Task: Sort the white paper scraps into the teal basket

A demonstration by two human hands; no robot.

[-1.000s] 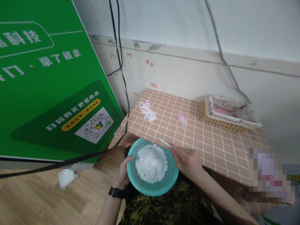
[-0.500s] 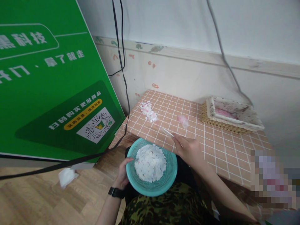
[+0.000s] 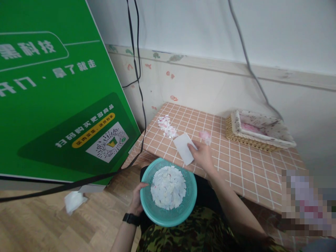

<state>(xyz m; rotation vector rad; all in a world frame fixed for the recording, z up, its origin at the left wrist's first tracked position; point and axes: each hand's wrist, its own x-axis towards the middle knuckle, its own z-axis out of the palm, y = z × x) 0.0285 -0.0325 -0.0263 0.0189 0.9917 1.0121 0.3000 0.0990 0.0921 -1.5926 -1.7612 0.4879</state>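
Observation:
My left hand (image 3: 138, 197) is closed on the left rim of a teal plastic colander (image 3: 148, 210), its thumb over the edge. A heap of white paper scraps (image 3: 168, 187) fills the middle of the colander, which is over my lap. Between the thumb and fingers of my right hand (image 3: 202, 154) is a white card (image 3: 184, 148), its broad face turned up above the table's near edge. Beyond the card, a scatter of white and pink scraps (image 3: 167, 126) lies on the table. A small pink and clear piece (image 3: 205, 137) is just past my right fingers.
A checked brown cloth covers the table (image 3: 231, 168). At its back right stands a lined wicker basket (image 3: 259, 134) with something pink inside. A green panel (image 3: 65, 87) rises at left, with a black cable (image 3: 143, 101) hanging before it. White crumpled stuff (image 3: 75, 201) lies on the floor.
My right hand has shifted slightly left and up, turning the card from edge-on to its broad face. My left hand still grips the colander, which sits slightly lower in view.

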